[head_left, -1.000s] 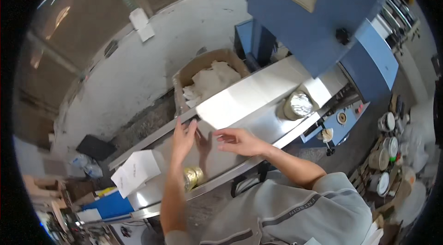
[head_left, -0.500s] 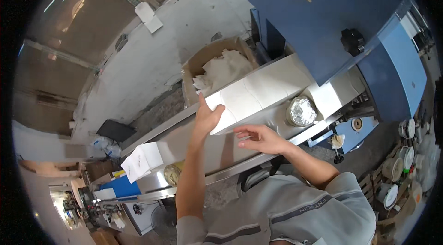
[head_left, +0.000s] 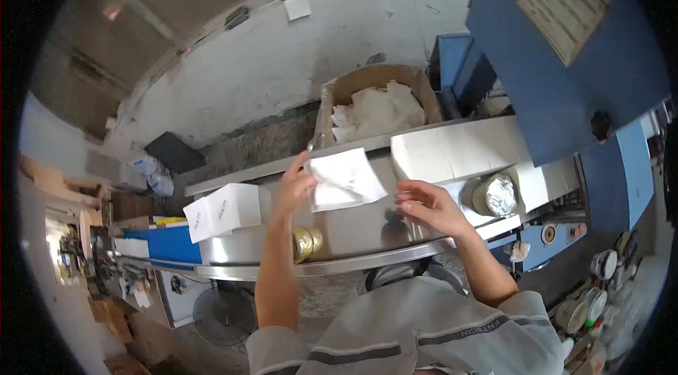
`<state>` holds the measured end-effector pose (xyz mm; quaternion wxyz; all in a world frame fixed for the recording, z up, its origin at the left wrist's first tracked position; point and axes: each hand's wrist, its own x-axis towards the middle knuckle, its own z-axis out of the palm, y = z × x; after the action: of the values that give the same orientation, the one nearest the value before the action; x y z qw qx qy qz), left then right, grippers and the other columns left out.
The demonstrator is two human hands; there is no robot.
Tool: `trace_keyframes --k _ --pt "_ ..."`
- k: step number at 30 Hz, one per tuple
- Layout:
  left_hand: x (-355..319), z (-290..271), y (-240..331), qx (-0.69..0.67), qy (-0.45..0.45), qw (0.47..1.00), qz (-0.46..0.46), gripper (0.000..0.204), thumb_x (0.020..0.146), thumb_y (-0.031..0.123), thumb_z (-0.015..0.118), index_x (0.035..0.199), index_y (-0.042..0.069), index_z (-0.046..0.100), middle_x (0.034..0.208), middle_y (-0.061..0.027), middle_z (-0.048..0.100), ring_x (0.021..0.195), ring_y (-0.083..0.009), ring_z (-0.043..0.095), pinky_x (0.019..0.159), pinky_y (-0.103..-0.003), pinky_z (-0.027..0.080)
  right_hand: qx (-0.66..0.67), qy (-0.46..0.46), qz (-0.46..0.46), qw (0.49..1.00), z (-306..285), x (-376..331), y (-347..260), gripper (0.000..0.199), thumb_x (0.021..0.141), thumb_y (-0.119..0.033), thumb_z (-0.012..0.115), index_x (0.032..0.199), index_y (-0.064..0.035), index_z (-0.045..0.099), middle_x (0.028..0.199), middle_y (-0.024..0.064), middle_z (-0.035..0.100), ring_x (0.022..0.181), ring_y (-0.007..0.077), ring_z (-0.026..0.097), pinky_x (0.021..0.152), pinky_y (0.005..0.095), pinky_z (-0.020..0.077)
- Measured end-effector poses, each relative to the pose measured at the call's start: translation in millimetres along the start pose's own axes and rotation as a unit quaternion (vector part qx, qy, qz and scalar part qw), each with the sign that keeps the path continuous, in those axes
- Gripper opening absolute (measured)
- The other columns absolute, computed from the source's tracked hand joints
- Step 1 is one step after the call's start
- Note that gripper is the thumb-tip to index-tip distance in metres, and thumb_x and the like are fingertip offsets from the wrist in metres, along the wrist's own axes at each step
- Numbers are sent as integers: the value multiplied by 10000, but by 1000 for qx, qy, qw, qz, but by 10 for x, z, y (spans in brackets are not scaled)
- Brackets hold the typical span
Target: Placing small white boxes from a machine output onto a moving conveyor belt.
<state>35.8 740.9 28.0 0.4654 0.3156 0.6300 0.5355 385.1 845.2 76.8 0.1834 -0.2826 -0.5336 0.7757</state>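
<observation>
My left hand (head_left: 292, 190) grips the left edge of a white printed paper piece (head_left: 345, 184), thumb and fingers closed on it. The piece hangs over the steel work surface (head_left: 339, 227); whether it is a flat sheet or a bag I cannot tell. My right hand (head_left: 432, 207) is held just right of it, fingers apart and holding nothing. Beyond the right hand lies a long row of white paper pieces (head_left: 455, 149). Past my left forearm, a pile of similar printed white pieces (head_left: 224, 212) rests at the surface's left part.
A foil-covered round object (head_left: 498, 195) sits at the right, near a blue machine (head_left: 565, 85). A yellowish tape roll (head_left: 308, 243) lies beside my left forearm. Behind the surface stands a cardboard box (head_left: 326, 117) with crumpled pale material. Metal rails (head_left: 395, 255) edge the surface.
My left hand has drawn the paper piece leftward, away from the row, and its printed face now shows. My right hand stays nearby with its fingers apart. The head view has turned.
</observation>
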Motion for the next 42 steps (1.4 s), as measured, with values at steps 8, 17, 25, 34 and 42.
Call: trace_keyframes --k 8,17,25,34,42 --pt "-617 -1274 -104 28 150 988 -15 537 892 23 538 1417 10 427 1167 -145 637 1026 -223 634 852 -319 511 -50 33 -33 998 201 51 -80 464 904 -94 675 1326 16 519 1266 108 597 1140 190 581 994 328 467" --pt "-618 18 -14 772 -45 595 222 200 777 190 586 808 111 768 960 -125 718 1187 -314 552 1168 -570 143 -77 45 -26 996 283 39 -89 417 911 -92 642 1305 1 541 1265 93 602 1141 217 597 944 353 502" --pt "-332 467 569 573 -80 813 -66 599 933 412 554 1358 -5 496 1246 -233 607 1181 -372 573 1039 -451 408 -42 5 -2 999 91 25 -83 482 908 -124 676 1340 2 506 1222 86 596 1108 154 569 910 293 508" --pt "564 2453 720 415 3 910 4 1066 819 659 598 1456 -112 228 1319 -394 466 1259 -476 473 1062 -454 379 8 -23 -54 998 -302 -235 -38 503 915 -150 685 1351 19 498 1245 80 590 1177 159 534 981 307 461" --pt "661 2602 604 394 -17 917 59 919 780 406 690 1424 -118 297 1298 -399 481 1245 -476 485 1041 -436 406 36 11 -46 998 -733 -518 -101 494 915 -118 682 1360 -3 504 1242 68 591 1179 144 531 976 296 473"
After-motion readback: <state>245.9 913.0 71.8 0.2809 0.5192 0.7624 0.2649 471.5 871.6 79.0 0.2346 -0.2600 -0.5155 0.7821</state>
